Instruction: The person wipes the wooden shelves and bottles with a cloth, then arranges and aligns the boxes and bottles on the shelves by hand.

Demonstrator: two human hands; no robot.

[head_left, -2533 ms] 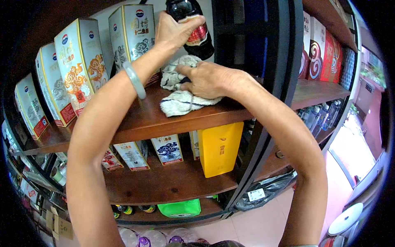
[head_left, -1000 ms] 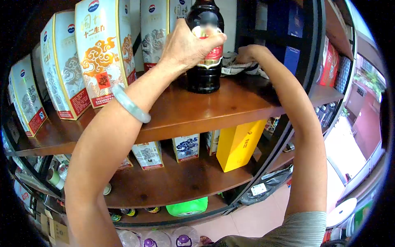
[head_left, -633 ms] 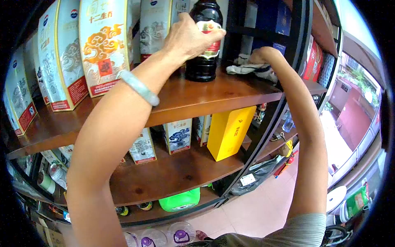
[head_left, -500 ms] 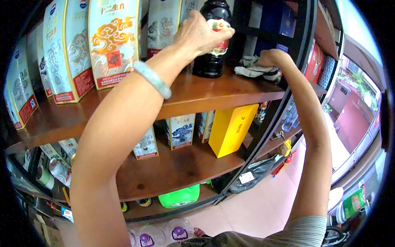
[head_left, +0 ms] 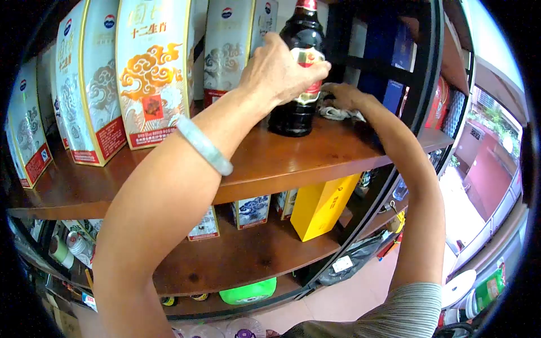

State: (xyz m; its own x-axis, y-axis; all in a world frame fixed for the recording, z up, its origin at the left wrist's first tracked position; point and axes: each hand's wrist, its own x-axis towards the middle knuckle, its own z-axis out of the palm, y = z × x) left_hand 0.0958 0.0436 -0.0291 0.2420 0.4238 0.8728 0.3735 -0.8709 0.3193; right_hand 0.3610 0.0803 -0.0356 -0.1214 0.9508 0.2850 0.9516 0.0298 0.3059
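My left hand (head_left: 280,71), with a pale green bangle (head_left: 204,145) on its wrist, is wrapped around a dark glass bottle (head_left: 303,35) with a red and gold label. The bottle stands upright, or nearly so, on the upper wooden shelf (head_left: 282,160). Just right of it, deeper in the shelf, my right hand (head_left: 350,99) is closed on a grey-and-white cloth (head_left: 338,114) pressed to the board. Part of the cloth is hidden under that hand.
Tall printed boxes (head_left: 155,73) stand left of the bottle. A black upright post (head_left: 424,67) and dark blue boxes (head_left: 389,62) are at the right. Below are a yellow box (head_left: 324,208), smaller printed boxes (head_left: 252,211) and a green container (head_left: 248,292).
My right hand has moved left and farther back with the cloth, closer to the bottle. My left hand keeps its hold. The view has tilted upward, showing more of the bottle.
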